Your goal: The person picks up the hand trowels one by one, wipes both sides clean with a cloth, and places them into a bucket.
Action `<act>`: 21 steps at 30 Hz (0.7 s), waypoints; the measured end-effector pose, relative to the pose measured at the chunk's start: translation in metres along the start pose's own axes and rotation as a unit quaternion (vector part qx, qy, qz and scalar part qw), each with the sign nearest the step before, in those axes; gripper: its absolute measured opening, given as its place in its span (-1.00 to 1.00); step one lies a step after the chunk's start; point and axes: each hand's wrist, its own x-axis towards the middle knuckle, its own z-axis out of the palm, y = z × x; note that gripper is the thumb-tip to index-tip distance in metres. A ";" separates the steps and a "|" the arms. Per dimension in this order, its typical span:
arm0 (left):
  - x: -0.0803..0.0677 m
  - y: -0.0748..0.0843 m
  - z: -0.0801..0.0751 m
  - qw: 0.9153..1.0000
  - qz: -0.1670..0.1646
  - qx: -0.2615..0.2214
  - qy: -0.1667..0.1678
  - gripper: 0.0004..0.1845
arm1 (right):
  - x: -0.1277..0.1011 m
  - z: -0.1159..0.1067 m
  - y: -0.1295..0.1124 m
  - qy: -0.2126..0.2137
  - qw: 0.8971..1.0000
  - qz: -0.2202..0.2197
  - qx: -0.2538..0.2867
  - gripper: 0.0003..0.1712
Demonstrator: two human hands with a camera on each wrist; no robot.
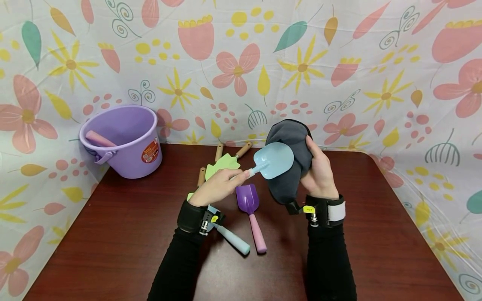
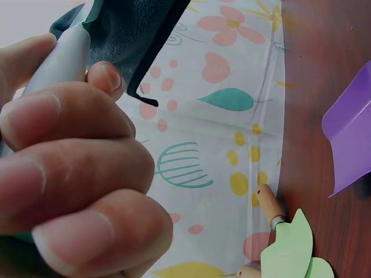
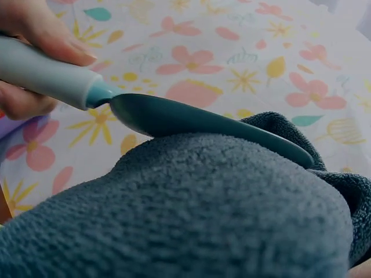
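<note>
My left hand grips the handle of a light blue toy shovel, holding its blade up above the table. My right hand holds a dark grey cloth bunched against the back of that blade. In the right wrist view the shovel blade lies on the grey cloth. The left wrist view shows my fingers curled round the pale handle. A purple shovel with a pink handle lies on the table below my hands.
A purple bucket with a pink handle inside stands at the back left. Green tools with wooden handles lie behind my left hand, and a light blue handle lies near my left wrist. The brown table meets a floral backdrop.
</note>
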 end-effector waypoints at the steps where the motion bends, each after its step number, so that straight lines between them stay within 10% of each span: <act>1: 0.000 0.001 -0.001 1.000 0.000 0.002 0.000 -0.45 | 0.000 0.000 -0.001 -0.001 1.000 -0.003 0.002 -0.47; 21: 0.002 0.006 0.003 0.998 0.056 -0.005 0.006 -0.54 | 0.004 0.008 0.014 0.038 0.996 0.051 -0.068 -0.72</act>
